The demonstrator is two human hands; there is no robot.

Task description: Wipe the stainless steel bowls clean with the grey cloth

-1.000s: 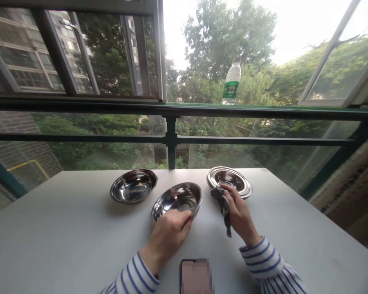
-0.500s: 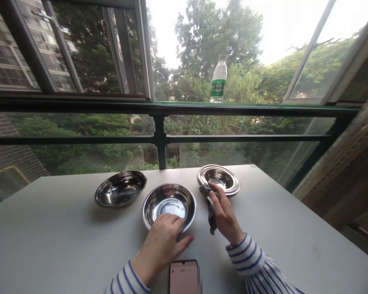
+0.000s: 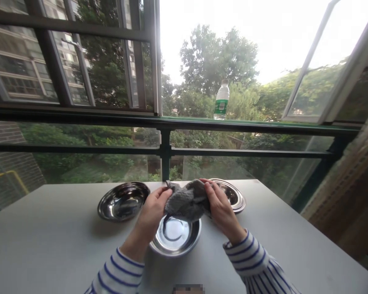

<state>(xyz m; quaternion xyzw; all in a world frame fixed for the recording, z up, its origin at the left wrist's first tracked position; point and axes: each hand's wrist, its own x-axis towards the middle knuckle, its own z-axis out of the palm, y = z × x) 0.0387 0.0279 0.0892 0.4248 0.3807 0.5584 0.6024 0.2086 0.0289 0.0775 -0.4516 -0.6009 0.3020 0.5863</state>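
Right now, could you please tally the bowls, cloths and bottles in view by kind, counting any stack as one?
Metal bowls: 3
Grey cloth: 1
Bottle: 1
Total: 5

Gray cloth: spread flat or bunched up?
Partly spread, not flat: the left hand and right hand hold the gray cloth by opposite sides, and folds show on its surface.

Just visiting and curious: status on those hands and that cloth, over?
Left hand, right hand: both gripping gray cloth. Middle bowl partly hidden by it.
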